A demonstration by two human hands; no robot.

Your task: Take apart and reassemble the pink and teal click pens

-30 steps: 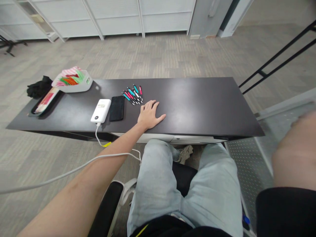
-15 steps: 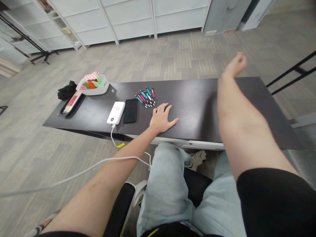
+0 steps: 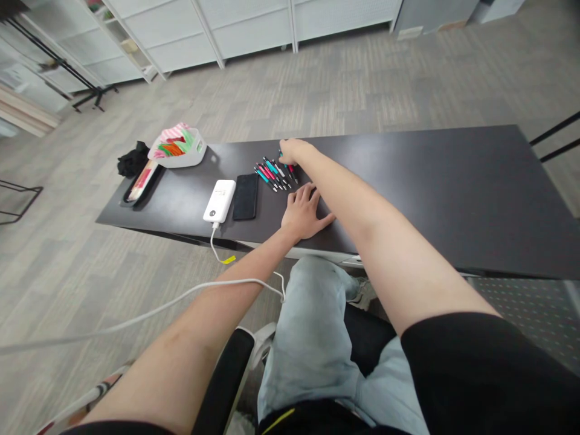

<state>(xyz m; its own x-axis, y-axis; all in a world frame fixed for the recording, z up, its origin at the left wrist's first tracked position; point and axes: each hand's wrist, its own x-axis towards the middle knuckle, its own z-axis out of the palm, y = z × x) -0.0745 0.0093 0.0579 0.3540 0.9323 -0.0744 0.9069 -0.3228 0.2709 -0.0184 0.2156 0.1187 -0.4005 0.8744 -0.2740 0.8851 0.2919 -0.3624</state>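
Observation:
Several pens [image 3: 272,175] in teal, pink and white with black grips lie side by side on the dark desk [image 3: 421,193]. My right hand [image 3: 293,151] reaches over their far right end, its fingers bent down and closed on the top of a teal pen [image 3: 281,155]. The fingertips are partly hidden. Nearer to me, my left hand [image 3: 302,212] lies flat on the desktop, fingers spread, holding nothing. To its left are a black phone [image 3: 245,197] and a white power bank [image 3: 219,200] with a cable plugged in.
A white basket [image 3: 193,158] of colourful items stands at the desk's far left, beside a black tray [image 3: 142,187] with a packet and a black cloth bundle [image 3: 133,160]. A white cable [image 3: 172,303] crosses above my left forearm. White cabinets [image 3: 251,27] line the back.
My right hand has swung from above the desk's right side leftward and down to the pens. My left hand stays flat on the desk. The view has shifted slightly.

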